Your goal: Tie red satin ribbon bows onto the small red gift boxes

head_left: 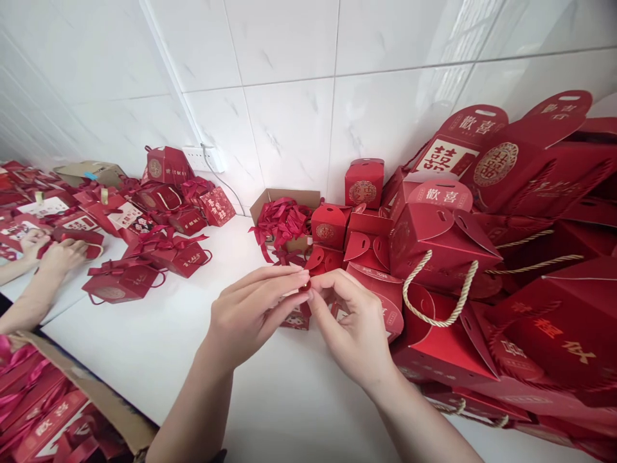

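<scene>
Left fingers (pixel 279 284) and right fingers (pixel 340 283) in narrow pinches around one small dark-red piece (pixel 304 288)

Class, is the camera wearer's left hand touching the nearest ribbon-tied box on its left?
Apart: the head view shows white table between the left hand and the ribbon-tied box.

**A Small Workshop for Handwork on Gift Boxes**

The place looked like a small workshop or packing room. Red boxes (pixel 438 247) in a few repeated designs stood heaped in bulk along a white desk (pixel 289 392). Near the wall, a small carton (pixel 301 194) held a tangle of loose ribbons (pixel 282 218); at lower left, a cardboard box (pixel 103 392) was filled with beribboned boxes (pixel 55 421). A co-worker's hands (pixel 62 255) were busy farther along, before plain white tiles (pixel 289 128) and a socket strip (pixel 195 156).
</scene>
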`<action>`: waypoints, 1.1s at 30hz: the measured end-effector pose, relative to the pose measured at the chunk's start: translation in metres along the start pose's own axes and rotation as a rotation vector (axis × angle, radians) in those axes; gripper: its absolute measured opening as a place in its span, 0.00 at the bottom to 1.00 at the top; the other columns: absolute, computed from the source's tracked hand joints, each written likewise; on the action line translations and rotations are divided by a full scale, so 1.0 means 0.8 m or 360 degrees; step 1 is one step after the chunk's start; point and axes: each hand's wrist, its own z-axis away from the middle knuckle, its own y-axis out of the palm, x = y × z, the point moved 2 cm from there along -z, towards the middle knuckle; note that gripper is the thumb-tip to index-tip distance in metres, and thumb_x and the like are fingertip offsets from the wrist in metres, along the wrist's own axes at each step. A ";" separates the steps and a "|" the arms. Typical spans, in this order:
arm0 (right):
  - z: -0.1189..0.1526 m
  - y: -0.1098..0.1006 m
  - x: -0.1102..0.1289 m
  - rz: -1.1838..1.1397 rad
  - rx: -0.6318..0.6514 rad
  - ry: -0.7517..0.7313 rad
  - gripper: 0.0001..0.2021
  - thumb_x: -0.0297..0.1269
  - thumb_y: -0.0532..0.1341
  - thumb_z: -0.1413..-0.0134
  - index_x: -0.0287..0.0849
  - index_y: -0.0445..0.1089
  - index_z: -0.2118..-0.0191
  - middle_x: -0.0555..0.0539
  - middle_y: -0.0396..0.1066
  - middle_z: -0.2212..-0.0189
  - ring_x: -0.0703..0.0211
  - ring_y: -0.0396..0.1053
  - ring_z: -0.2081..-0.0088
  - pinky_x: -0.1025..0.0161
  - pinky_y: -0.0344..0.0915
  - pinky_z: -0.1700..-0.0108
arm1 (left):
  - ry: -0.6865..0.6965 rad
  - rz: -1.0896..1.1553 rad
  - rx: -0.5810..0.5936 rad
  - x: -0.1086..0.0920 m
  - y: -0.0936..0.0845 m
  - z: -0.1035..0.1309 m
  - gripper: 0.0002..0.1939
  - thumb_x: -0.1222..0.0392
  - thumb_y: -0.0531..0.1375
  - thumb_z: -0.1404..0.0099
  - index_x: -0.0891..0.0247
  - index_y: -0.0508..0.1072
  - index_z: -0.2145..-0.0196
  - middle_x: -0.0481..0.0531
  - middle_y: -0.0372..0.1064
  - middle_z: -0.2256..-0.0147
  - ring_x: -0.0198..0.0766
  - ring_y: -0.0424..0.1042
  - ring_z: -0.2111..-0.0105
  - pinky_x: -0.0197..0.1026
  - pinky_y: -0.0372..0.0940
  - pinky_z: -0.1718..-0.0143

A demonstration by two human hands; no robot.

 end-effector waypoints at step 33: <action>0.001 -0.004 0.000 -0.0141 0.0178 -0.0090 0.11 0.28 0.60 0.37 0.45 0.67 0.51 0.50 0.75 0.59 0.65 0.75 0.61 0.71 0.72 0.58 | -0.1279 0.1148 0.0294 0.024 0.006 0.000 0.08 0.59 0.64 0.36 0.62 0.80 0.71 0.50 0.74 0.71 0.34 0.72 0.71 0.35 0.68 0.69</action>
